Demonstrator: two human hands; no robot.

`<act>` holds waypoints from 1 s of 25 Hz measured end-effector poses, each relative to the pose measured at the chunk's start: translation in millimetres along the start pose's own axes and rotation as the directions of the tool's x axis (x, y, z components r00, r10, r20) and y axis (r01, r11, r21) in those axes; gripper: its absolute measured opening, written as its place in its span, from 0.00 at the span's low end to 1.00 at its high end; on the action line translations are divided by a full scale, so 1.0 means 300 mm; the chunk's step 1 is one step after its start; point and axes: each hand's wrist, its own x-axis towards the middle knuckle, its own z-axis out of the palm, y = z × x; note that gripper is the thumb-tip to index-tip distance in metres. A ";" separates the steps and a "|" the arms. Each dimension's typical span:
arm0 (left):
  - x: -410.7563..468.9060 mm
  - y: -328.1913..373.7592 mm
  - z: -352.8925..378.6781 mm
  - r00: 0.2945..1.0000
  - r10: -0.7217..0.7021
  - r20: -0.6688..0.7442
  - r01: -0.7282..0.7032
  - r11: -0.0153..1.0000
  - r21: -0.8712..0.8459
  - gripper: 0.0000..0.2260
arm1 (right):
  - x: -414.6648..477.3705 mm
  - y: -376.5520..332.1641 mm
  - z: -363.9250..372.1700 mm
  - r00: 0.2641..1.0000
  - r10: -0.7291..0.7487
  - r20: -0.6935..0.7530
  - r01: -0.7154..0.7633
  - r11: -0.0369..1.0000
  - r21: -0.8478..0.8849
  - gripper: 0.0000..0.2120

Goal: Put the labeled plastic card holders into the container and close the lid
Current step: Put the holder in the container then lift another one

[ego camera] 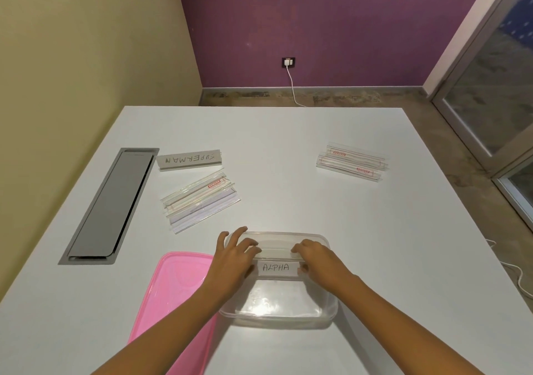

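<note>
Two bare forearms reach in from the near edge, and both hands meet over the clear container [328,311], which stands open on the white counter [288,138]. Left hand [235,255] curls its fingers over the left end of the ALPHA card holder [277,268], while the right hand [317,256] pinches the right end, fingers on top and thumb on the near face. Held between them, the holder spans the far half of the container with its label facing the camera; whether it touches the bottom cannot be told. Just left of the container, the pink lid [173,282] lies flat on the counter under the left forearm. Farther off to the left lie a loose pile of clear holders [200,201] and, beyond it, the SUPERMAN holder [189,159], beside a grey hatch [109,204]. Well apart on the right rest two more holders [353,162].
</note>
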 end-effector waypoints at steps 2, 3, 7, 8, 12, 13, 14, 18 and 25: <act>0.007 -0.017 0.003 0.994 0.053 -0.093 -0.059 0.997 -0.058 0.14 | -0.005 -0.007 -0.006 0.999 -0.007 -0.053 0.010 0.999 0.052 0.17; 0.013 -0.035 0.004 0.987 0.066 -0.147 -0.077 0.994 -0.072 0.12 | -0.008 -0.012 -0.009 0.996 -0.008 -0.093 0.016 0.996 0.083 0.16; 0.072 -0.176 -0.006 0.948 -0.154 -0.280 0.123 0.985 -0.123 0.10 | -0.015 -0.050 -0.019 0.964 0.025 -0.264 0.030 0.979 0.202 0.11; 0.090 -0.222 -0.005 0.931 -0.251 -0.265 0.221 0.965 -0.138 0.11 | -0.013 -0.060 -0.022 0.958 0.030 -0.286 0.036 0.975 0.221 0.09; 0.145 -0.380 0.026 0.865 -0.502 0.001 0.500 0.862 -0.080 0.15 | -0.001 -0.094 -0.029 0.949 0.030 -0.313 0.056 0.963 0.263 0.08; 0.157 -0.403 0.035 0.845 -0.530 0.067 0.534 0.843 -0.066 0.15 | 0.002 -0.099 -0.028 0.950 0.030 -0.312 0.058 0.961 0.270 0.08; 0.168 -0.419 0.041 0.828 -0.550 0.111 0.557 0.829 -0.046 0.14 | 0.003 -0.101 -0.028 0.950 0.030 -0.311 0.060 0.959 0.275 0.08; 0.201 -0.446 0.045 0.830 -0.535 0.160 0.521 0.845 0.121 0.09 | 0.007 -0.092 -0.029 0.948 0.035 -0.315 0.059 0.956 0.286 0.09; 0.157 -0.436 0.093 0.819 -0.541 0.194 0.550 0.835 0.003 0.04 | 0.007 -0.082 -0.040 0.929 0.072 -0.364 0.059 0.940 0.337 0.08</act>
